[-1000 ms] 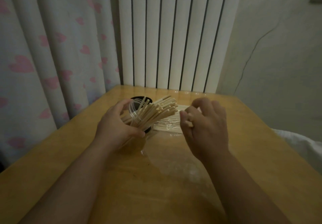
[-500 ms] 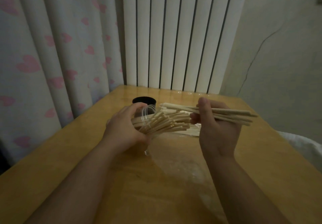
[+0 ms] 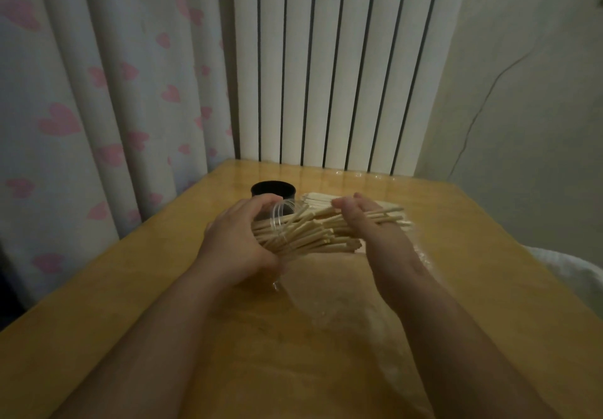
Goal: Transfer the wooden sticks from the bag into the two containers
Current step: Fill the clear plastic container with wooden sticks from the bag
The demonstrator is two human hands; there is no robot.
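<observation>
The left hand point(image 3: 238, 249) wraps around the tipped clear cup point(image 3: 278, 213) so the right hand point(image 3: 363, 221), gripping sticks point(image 3: 390, 215), can slide them in.

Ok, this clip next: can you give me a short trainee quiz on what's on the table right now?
1. True or false: the black cup stands upright on the table, beyond the left hand.
2. The left hand grips: A) a clear cup full of sticks, tilted; B) the black cup; C) nothing.
3. Which hand holds a loose bundle of sticks at the clear cup's mouth?

Key: 1 true; 2 A; 3 the right hand.
</observation>
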